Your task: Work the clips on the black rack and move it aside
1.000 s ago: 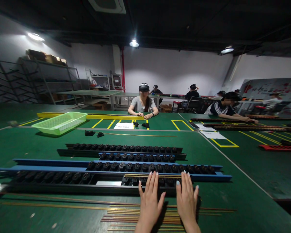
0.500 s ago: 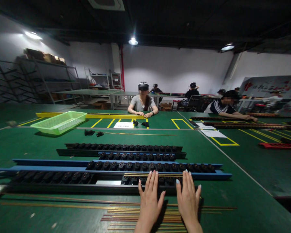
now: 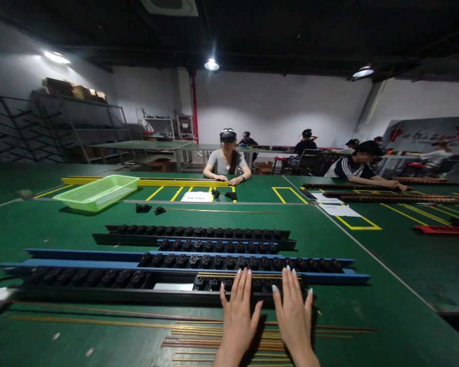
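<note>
Side by side, my left hand (image 3: 238,313) and my right hand (image 3: 292,311) lie over the nearest black channel (image 3: 110,295), palms down with fingers spread. Their fingertips touch thin brass rods (image 3: 210,275) that run along the top of the black modules in it. Left of the rods, a pale strip (image 3: 173,287) shows inside the channel between two groups of modules. Just behind is a blue channel (image 3: 80,262) with a row of black modules. More brass rods (image 3: 195,344) lie on the table below and partly under my wrists.
A black channel (image 3: 133,239) stands farther back. Beyond are a green basket (image 3: 99,194), a yellow channel (image 3: 176,182) and small black parts (image 3: 143,208). A seated person (image 3: 226,160) faces me; another person (image 3: 355,168) reaches across at right.
My right hand has shifted slightly left, closer to my left hand. The left hand stays nearly in place on the channel, and the whole view has moved a little.
</note>
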Action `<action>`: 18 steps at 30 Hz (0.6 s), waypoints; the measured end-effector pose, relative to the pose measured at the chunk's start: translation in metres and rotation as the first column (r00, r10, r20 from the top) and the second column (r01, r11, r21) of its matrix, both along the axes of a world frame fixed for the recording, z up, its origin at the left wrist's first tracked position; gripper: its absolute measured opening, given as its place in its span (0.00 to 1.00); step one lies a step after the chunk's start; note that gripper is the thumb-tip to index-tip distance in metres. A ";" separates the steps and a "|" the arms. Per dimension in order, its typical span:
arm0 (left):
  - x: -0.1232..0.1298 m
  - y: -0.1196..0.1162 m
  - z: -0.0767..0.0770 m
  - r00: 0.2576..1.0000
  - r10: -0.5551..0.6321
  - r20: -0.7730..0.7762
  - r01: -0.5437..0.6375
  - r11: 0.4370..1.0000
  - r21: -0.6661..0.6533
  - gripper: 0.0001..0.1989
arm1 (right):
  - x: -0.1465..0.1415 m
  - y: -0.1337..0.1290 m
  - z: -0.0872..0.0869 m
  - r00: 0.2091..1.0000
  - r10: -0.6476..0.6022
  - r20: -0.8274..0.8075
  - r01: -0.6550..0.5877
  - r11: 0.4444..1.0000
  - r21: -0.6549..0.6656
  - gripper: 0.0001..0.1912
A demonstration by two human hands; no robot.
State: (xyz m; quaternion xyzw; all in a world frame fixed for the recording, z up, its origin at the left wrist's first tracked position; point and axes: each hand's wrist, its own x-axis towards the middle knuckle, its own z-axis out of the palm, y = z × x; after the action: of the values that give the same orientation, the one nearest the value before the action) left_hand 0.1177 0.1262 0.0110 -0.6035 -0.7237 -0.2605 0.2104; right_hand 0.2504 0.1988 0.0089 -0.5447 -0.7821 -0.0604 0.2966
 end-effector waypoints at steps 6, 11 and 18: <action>0.000 0.000 0.000 1.000 0.007 -0.001 -0.007 1.000 -0.007 0.32 | 0.003 0.002 0.000 1.000 0.007 -0.011 -0.007 1.000 -0.010 0.36; 0.000 -0.001 0.000 1.000 0.002 0.005 -0.002 1.000 -0.007 0.31 | 0.000 -0.002 0.004 0.999 0.028 -0.030 -0.028 1.000 -0.008 0.36; 0.000 0.001 0.000 1.000 0.002 0.004 -0.002 1.000 -0.001 0.31 | -0.002 -0.003 0.001 0.994 0.100 0.042 -0.099 0.994 -0.041 0.33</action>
State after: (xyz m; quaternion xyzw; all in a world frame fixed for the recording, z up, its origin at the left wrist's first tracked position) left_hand 0.1173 0.1268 0.0108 -0.6024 -0.7247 -0.2612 0.2088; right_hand 0.2483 0.1953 0.0095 -0.5093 -0.8157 -0.0422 0.2711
